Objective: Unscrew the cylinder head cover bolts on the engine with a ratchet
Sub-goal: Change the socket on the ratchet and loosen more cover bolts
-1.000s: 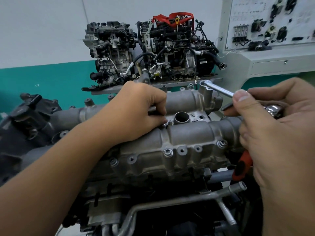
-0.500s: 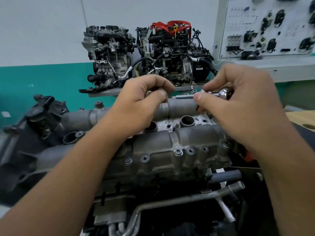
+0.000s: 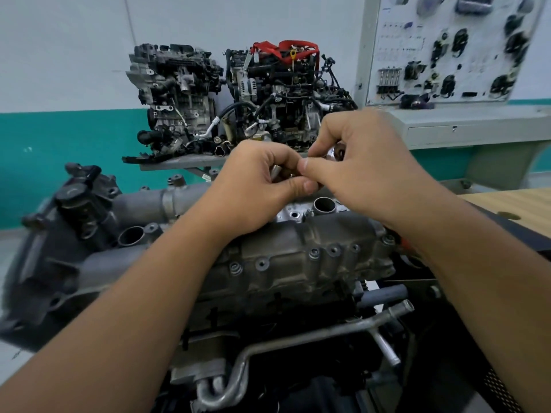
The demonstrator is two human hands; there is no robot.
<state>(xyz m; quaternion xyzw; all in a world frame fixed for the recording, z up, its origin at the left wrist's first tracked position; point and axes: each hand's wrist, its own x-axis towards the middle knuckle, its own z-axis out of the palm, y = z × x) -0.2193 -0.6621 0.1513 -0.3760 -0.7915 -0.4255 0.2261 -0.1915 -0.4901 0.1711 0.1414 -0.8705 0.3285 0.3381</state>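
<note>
Hands meet above the cylinder head cover, left hand pinching a small metal piece, right hand curled round the ratchet; best to seat it squarely before going to a bolt.

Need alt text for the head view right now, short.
Both hands meet above the engine's cylinder head cover: the left hand pinches a small metal piece, the right hand holds the ratchet. Two other engines stand behind.
</note>
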